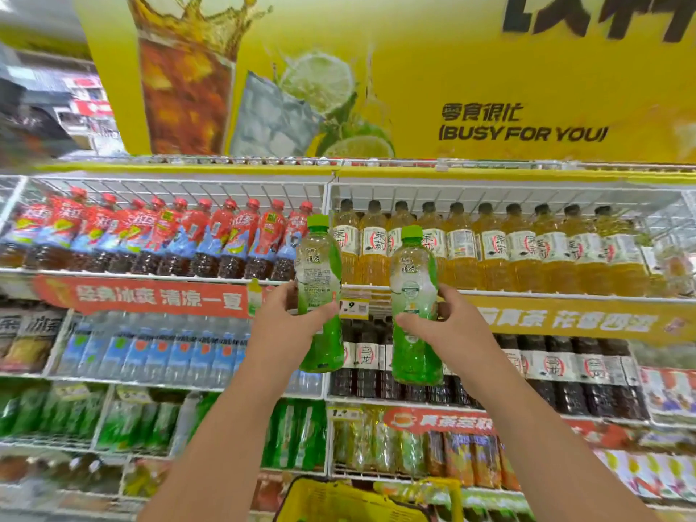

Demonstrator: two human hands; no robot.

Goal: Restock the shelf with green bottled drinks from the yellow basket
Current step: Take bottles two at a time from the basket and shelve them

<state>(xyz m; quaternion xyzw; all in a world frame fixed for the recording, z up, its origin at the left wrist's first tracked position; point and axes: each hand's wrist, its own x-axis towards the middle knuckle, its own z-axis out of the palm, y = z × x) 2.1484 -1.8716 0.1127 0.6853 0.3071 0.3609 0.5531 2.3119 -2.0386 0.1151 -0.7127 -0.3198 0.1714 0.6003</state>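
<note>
I hold two green bottled drinks upright in front of the shelf. My left hand (292, 320) grips the left green bottle (319, 265) around its middle. My right hand (448, 320) grips the right green bottle (414, 280) the same way. Both bottles have green caps and clear-and-green labels, and they rise in front of the top rack. The yellow basket (361, 501) sits low at the bottom centre, below my forearms, its inside mostly cut off. More green bottles (297, 435) stand on a lower shelf row.
The top rack holds red-capped tea bottles (180, 235) on the left and amber tea bottles (489, 250) on the right, split by a white wire divider (327, 205). Below are blue-labelled water bottles (169, 348) and dark tea bottles (565, 371). A yellow drinks banner (489, 69) hangs overhead.
</note>
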